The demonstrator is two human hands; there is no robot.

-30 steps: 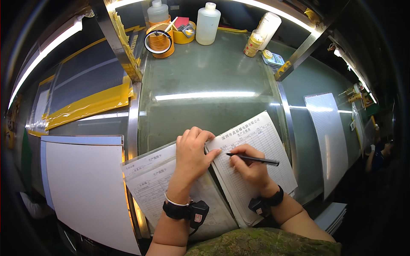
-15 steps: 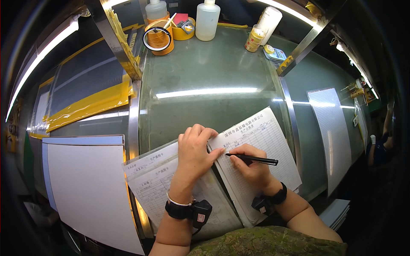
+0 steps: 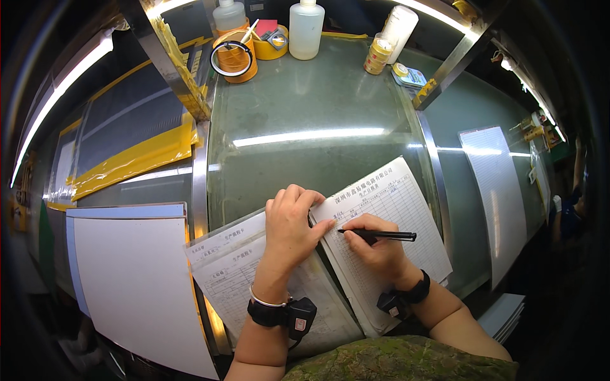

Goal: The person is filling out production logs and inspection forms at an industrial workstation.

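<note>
While a slim black pen (image 3: 380, 235) was pinched between the closed fingers of the right hand (image 3: 376, 252), its tip was pressed to the white printed form sheet (image 3: 397, 209) lying on the green glass-topped bench (image 3: 305, 108). The left hand (image 3: 291, 222) was laid flat, fingers together, on that sheet's left edge, overlapping a second printed paper form (image 3: 235, 267) beside it. Black wrist straps were worn on both arms. White plastic bottles (image 3: 306, 28) and an orange tape roll (image 3: 234, 56) were seen at the far edge.
</note>
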